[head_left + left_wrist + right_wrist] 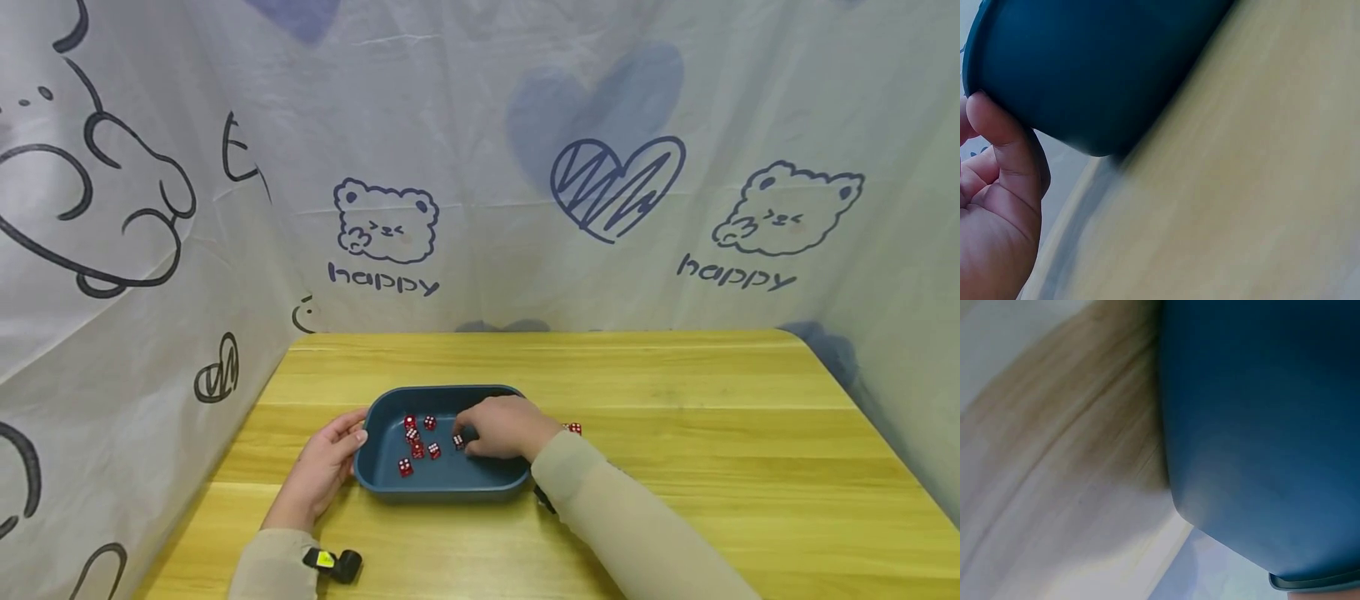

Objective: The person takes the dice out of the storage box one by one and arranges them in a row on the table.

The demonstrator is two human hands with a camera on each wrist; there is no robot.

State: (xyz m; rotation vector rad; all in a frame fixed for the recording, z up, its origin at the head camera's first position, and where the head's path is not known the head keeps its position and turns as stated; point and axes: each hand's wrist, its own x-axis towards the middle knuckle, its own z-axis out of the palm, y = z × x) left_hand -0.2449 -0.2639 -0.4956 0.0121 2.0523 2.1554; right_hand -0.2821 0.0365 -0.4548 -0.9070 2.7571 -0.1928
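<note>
A dark blue, rounded rectangular tray (450,493) rests on the table, with several red dice (417,450) scattered over its left half. My left hand (330,460) grips the tray's left end, its thumb at the rim; the left wrist view shows this hand (1004,206) against the outer wall (1097,69). Over the tray's right half reaches my right hand (504,427), fingers bent down inside, a red die (458,442) between the thumb and index fingertips. The right wrist view shows mostly the tray's outside (1260,437); the fingers are hidden there.
More red dice (575,428) lie on the table right of the tray, partly covered by my right wrist. The yellow wood-grain table (712,433) extends to the right. Printed cloth (480,150) hangs behind and along the sides.
</note>
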